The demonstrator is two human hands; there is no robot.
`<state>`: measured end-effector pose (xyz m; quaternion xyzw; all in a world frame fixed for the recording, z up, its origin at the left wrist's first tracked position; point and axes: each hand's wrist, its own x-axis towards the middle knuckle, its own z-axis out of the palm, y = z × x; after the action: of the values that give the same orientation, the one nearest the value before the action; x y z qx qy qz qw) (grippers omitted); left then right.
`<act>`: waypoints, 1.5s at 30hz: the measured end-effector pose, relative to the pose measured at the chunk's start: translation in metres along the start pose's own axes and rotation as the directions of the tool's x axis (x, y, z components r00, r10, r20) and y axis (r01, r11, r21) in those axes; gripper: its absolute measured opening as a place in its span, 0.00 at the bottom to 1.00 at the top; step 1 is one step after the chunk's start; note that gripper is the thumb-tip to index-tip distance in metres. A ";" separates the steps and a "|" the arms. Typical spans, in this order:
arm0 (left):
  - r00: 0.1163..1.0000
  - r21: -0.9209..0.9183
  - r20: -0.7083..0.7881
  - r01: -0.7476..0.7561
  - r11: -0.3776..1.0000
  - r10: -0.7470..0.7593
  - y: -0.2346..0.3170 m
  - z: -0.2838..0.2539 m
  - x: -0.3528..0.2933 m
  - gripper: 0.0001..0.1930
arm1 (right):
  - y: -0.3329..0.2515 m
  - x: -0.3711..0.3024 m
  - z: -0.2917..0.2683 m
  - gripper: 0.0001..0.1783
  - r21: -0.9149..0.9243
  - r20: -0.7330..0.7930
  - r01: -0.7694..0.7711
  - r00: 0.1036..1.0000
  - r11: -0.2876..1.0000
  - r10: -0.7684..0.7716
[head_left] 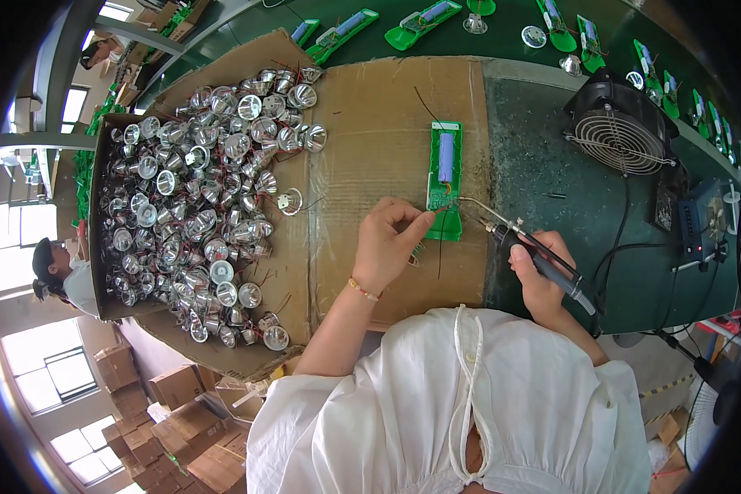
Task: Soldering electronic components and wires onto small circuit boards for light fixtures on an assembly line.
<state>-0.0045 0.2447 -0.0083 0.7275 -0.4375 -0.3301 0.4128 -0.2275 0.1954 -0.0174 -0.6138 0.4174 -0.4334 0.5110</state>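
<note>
A green plastic lamp housing (455,224) lies lengthwise on the cardboard in front of me, with a purple battery cell (446,158) and a small circuit board (441,198) in it. My left hand (391,239) is at the housing's near left side, thumb and forefinger pinched on a thin wire at the board's edge. My right hand (542,276) grips a soldering iron (543,265) with a bent metal feed tube along it. Its tip points left at the board, close to my left fingertips. Loose thin wires stick out above and below the housing.
A carton (100,247) heaped with shiny reflector cups (214,206) stands at left; one loose cup (289,202) lies beside it. At right are a black fan (622,136), cables and a blue control box (700,226). Several green housings (420,25) line the far edge.
</note>
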 end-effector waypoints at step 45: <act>0.962 0.388 0.250 0.005 0.922 -0.110 0.052 0.007 0.074 0.08 | 0.028 0.013 -0.031 0.08 0.019 -0.183 -0.068 0.981 0.997 0.071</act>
<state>0.0000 0.1608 0.0257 0.7558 -0.5233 -0.3450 0.1896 -0.2555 0.1716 -0.0406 -0.5530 0.4813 -0.4727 0.4890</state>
